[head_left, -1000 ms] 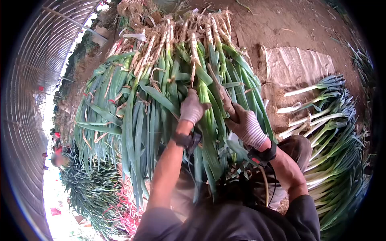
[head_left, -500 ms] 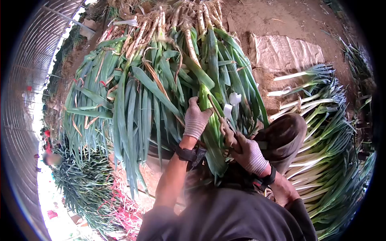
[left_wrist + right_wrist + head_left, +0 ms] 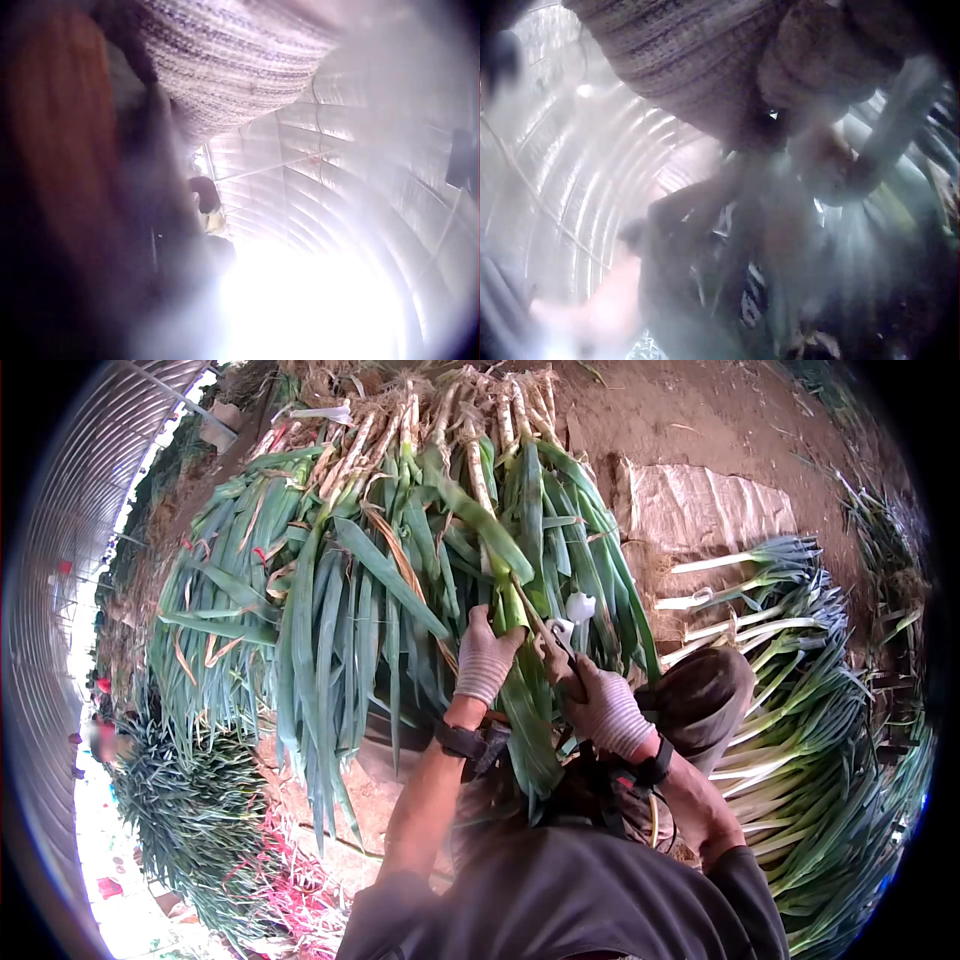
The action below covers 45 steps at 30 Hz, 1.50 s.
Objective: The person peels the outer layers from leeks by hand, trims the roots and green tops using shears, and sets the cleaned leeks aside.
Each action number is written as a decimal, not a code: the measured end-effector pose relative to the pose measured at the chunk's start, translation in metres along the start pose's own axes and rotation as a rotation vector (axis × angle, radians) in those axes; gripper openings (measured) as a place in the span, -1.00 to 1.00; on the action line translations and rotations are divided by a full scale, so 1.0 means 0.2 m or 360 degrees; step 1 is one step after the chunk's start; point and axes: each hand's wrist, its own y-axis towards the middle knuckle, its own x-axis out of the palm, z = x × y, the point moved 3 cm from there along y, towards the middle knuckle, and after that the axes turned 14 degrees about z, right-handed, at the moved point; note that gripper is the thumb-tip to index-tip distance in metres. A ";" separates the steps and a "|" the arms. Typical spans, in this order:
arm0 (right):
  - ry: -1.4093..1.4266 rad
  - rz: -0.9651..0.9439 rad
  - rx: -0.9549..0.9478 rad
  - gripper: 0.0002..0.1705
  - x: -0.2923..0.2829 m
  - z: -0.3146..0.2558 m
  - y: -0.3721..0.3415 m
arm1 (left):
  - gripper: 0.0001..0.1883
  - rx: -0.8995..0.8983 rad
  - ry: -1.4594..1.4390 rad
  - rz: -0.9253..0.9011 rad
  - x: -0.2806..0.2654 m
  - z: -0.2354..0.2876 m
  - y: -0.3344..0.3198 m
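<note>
In a striped glove, the left hand (image 3: 487,660) grips a green leek stalk (image 3: 513,615) from its left side, thumb across it. To the right, the gloved right hand (image 3: 607,710) has its fingers curled round a slender brown strip (image 3: 545,630) that slants up to the stalk; whether it is a dry leaf or a tool I cannot tell. Broad leaves (image 3: 532,745) hang below the left hand. The left wrist view shows mostly the striped glove (image 3: 232,67); the right wrist view shows the curled glove (image 3: 697,67) above blurred leaves.
Uncleaned leeks (image 3: 330,580) lie in a wide pile, roots away from the person. At the right is a long row of white-stemmed leeks (image 3: 770,730), with a beige sheet (image 3: 710,510) beyond. A bent knee (image 3: 705,695) stands beside the right hand. Red ties (image 3: 300,880) lie lower left.
The right hand dropped back toward the body and has risen slightly again beside the stalk. The left hand keeps its hold, a little nearer the body. White pieces now show among the leaves.
</note>
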 end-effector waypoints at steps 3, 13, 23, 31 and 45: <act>-0.0100 0.0062 -0.0084 -0.69 0.03 -0.01 0.10 | -0.40 -0.0018 0.0009 -0.0002 -0.01 0.03 -0.01; -0.0356 -0.0010 -0.0065 -0.56 0.11 -0.11 0.43 | -0.37 -0.0065 0.0129 -0.0031 -0.01 0.03 0.00; -0.0358 0.0155 -0.0094 -0.59 0.21 -0.12 0.85 | -0.34 -0.0128 0.0018 -0.0100 0.00 0.03 0.01; -0.0310 0.0198 -0.0272 -0.61 0.24 -0.19 1.21 | -0.30 -0.0140 -0.0075 -0.0145 0.01 0.02 0.00; 0.0266 0.0098 -0.0048 -0.67 -0.23 -0.07 0.24 | -0.68 -0.0323 -0.0702 -0.0099 0.03 0.08 0.03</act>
